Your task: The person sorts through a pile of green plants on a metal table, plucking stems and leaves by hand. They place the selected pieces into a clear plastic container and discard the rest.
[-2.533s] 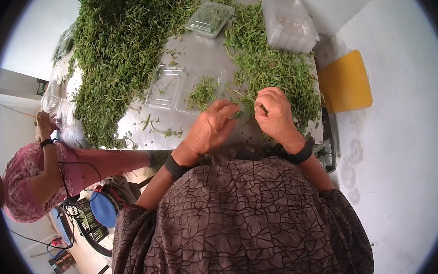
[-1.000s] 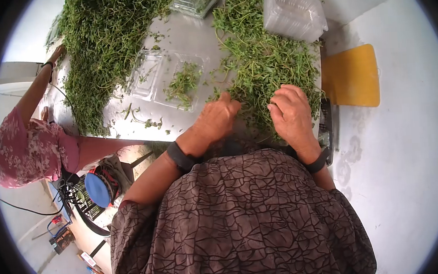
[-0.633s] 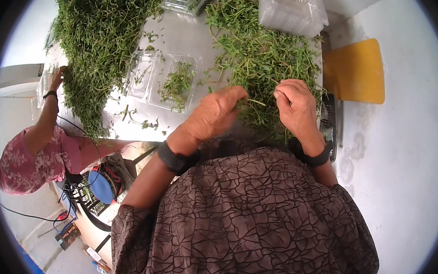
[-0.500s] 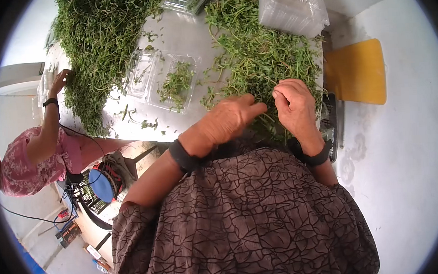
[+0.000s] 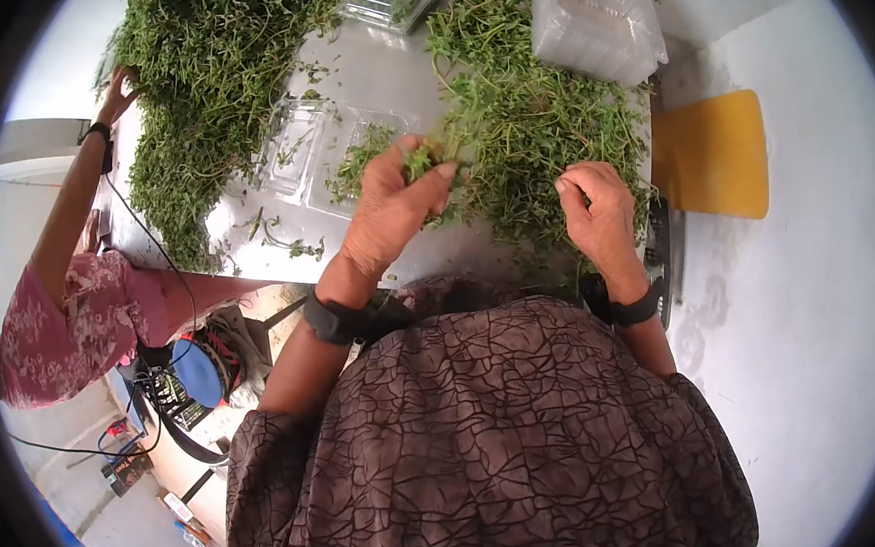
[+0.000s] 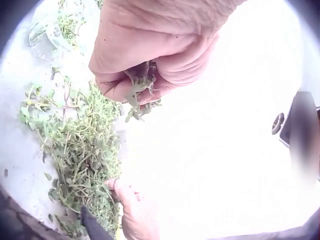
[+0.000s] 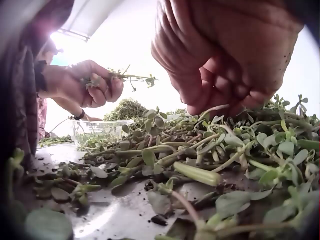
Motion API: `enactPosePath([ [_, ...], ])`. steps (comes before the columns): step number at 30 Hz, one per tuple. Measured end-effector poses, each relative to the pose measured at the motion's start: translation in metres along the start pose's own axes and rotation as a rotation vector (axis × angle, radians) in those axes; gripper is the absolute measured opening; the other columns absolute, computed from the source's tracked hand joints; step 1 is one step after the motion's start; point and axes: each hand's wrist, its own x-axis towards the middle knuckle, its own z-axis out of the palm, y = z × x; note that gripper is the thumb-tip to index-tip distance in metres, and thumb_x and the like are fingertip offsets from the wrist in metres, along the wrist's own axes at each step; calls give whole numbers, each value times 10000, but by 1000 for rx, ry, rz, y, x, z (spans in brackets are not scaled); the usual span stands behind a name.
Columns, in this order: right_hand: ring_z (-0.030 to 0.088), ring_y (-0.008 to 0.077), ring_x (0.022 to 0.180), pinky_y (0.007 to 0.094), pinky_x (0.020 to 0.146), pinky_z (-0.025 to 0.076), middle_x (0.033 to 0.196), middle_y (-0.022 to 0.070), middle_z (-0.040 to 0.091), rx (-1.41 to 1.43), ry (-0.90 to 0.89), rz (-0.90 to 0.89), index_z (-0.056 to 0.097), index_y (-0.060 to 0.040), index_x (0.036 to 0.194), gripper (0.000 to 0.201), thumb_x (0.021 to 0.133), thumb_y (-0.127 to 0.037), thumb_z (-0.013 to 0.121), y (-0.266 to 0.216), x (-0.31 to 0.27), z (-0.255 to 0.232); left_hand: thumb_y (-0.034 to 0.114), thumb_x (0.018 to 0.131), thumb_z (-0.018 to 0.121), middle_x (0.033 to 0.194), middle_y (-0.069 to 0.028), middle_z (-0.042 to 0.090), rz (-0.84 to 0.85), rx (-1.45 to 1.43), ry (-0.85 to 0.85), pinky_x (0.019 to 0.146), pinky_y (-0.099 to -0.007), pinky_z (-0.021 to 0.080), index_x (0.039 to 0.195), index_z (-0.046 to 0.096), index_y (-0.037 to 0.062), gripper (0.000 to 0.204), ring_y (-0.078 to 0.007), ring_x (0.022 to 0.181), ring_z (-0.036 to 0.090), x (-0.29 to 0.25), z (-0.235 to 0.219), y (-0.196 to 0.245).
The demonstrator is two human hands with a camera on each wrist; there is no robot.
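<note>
My left hand (image 5: 421, 174) is lifted above the steel table (image 5: 375, 77) and grips a small bunch of green herb sprigs (image 5: 421, 159). The left wrist view shows those sprigs (image 6: 140, 95) poking out of the curled fingers (image 6: 115, 87). My right hand (image 5: 583, 189) rests low on the near herb pile (image 5: 529, 127) with its fingers curled. From the right wrist view, a pale stem (image 7: 212, 109) comes out under those fingertips (image 7: 200, 102), and the raised left hand (image 7: 95, 85) shows behind. An open clear clamshell (image 5: 295, 157) with a few sprigs lies left of my left hand.
A big herb heap (image 5: 216, 86) covers the far left of the table. A stack of clear containers (image 5: 598, 23) stands at the far right, a closed clamshell (image 5: 391, 1) at the back. A yellow board (image 5: 711, 156) lies right of the table. Another person (image 5: 59, 317) reaches in from the left.
My left hand has risen from the pile and swung left toward the open clamshell, carrying sprigs. My right hand stayed on the pile. The other person's arm reached farther up the heap.
</note>
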Motion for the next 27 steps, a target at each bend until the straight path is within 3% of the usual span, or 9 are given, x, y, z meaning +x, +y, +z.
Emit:
enactPosePath([
  [5, 573, 281, 711, 354, 631, 462, 738, 108, 602, 8, 6, -2, 576, -5, 734, 52, 713, 0, 623, 2, 1, 2, 21, 862, 550, 914, -56, 595, 17, -190, 33, 527, -204, 356, 1035, 531, 17, 174, -79, 601, 443, -4, -2, 1],
  [9, 570, 282, 707, 357, 627, 460, 742, 108, 599, -26, 2, -26, 572, -9, 739, 59, 712, -3, 624, 4, 1, 3, 66, 881, 545, 805, -12, 555, -43, -228, -42, 543, -202, 351, 1066, 520, 24, 192, -74, 586, 437, -4, 3, -1],
  [13, 570, 282, 707, 360, 628, 459, 744, 111, 597, -17, 1, -49, 571, -12, 742, 57, 715, -2, 621, 4, 0, 5, 112, 884, 554, 719, 33, 552, -72, -93, -129, 497, -198, 347, 1035, 562, 43, 166, -50, 527, 419, -7, 1, -1],
  [16, 572, 282, 712, 358, 631, 461, 755, 114, 598, -65, -1, -40, 572, -9, 755, 63, 719, 9, 620, 0, 2, 5, 167, 885, 567, 707, 57, 546, -22, 378, -217, 465, -180, 348, 1005, 597, 84, 149, -7, 568, 456, -12, 6, 15],
  [19, 571, 283, 712, 357, 630, 461, 762, 113, 598, -79, -15, -29, 571, -7, 757, 67, 718, 13, 621, 0, 3, 5, 169, 884, 567, 669, 64, 526, 53, 340, -75, 448, -179, 338, 972, 606, 92, 123, -12, 546, 438, -17, -1, 25],
  [20, 569, 283, 712, 357, 631, 460, 763, 113, 597, -85, -13, -34, 570, -6, 756, 67, 718, 11, 622, 3, 2, 6, 160, 885, 565, 630, 70, 488, 176, 305, -34, 440, -181, 328, 929, 602, 86, 94, -22, 524, 414, -15, -6, 22],
  [23, 569, 282, 713, 356, 633, 458, 763, 112, 597, -92, -16, -32, 570, -8, 757, 68, 717, 11, 622, 2, 2, 6, 172, 894, 553, 621, 70, 472, 322, 234, 108, 439, -183, 327, 894, 594, 78, 103, -26, 512, 398, -24, -20, 43],
  [27, 568, 281, 710, 354, 634, 458, 762, 110, 596, -90, -7, -44, 569, -11, 758, 73, 714, 9, 623, 3, 3, 7, 171, 890, 556, 652, 36, 511, 276, 228, 247, 471, -180, 346, 962, 598, 51, 146, -36, 524, 413, -28, -31, 56],
])
